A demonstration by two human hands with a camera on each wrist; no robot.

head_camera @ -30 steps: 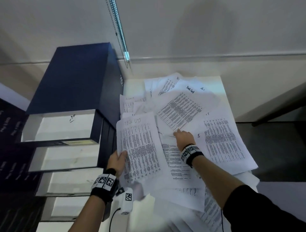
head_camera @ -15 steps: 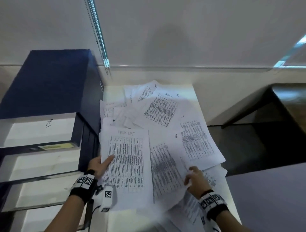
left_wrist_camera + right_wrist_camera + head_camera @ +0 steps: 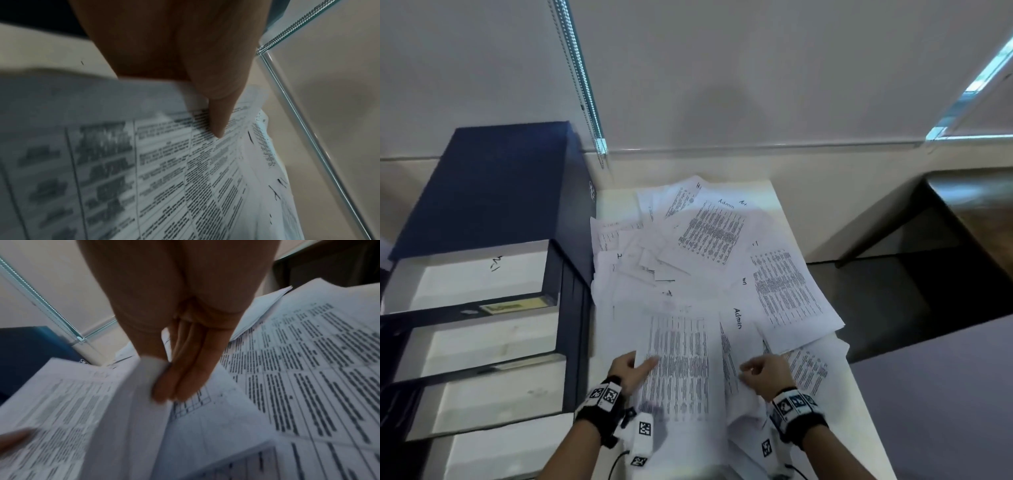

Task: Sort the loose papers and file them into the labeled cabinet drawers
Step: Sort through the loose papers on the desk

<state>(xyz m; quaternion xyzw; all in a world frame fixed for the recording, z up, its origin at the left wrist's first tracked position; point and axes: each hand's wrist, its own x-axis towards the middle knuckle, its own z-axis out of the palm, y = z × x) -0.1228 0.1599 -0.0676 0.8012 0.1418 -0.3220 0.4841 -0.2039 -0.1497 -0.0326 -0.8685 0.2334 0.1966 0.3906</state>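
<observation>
Loose printed papers (image 3: 709, 236) lie heaped on a white table (image 3: 866, 428). At the near edge my left hand (image 3: 643, 365) holds a densely printed sheet (image 3: 681, 370) by its left side, thumb (image 3: 216, 116) on top and fingers hidden underneath. My right hand (image 3: 751, 368) pinches the raised edge of a neighbouring sheet (image 3: 148, 374), just below a page headed "Admin" (image 3: 736, 339). Left of the table stands the blue cabinet (image 3: 493, 185), its drawers pulled out in steps; the top drawer (image 3: 469, 277) holds white paper.
A blind's bead chain (image 3: 578, 78) hangs down the wall behind the cabinet. A dark desk (image 3: 979, 212) stands to the right across a gap of dark floor. More sheets overhang the table's right edge (image 3: 808, 370).
My right hand came from the pile's middle to the near edge, then left, and took hold of a sheet's edge. My left hand kept its sheet, now lower and nearer me.
</observation>
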